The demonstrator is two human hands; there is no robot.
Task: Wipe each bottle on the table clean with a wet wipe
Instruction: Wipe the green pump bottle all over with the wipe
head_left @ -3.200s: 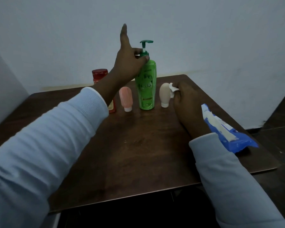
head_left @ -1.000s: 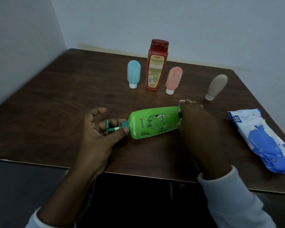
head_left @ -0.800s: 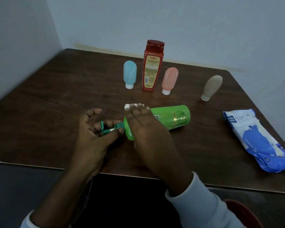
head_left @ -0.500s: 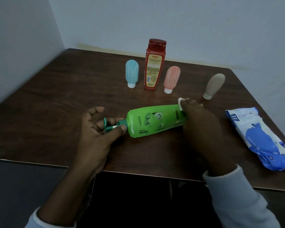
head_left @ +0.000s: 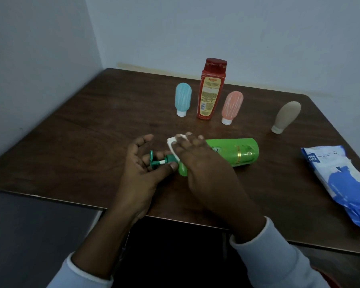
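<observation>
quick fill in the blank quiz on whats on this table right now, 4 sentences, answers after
1. The green pump bottle lies on its ____ on the table.
2. The left hand grips that bottle by its ____.
3. The wet wipe under the right hand is ____ in colour.
4. The blue wipes pack lies on the ____ side of the table.

Missing words: side; pump; white; right

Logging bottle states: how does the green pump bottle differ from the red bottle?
The green pump bottle lies on its side; the red bottle stands upright. The left hand holds the green one's pump while the right hand holds a wet wipe on it; the red bottle is untouched. Both are on the table.
</observation>
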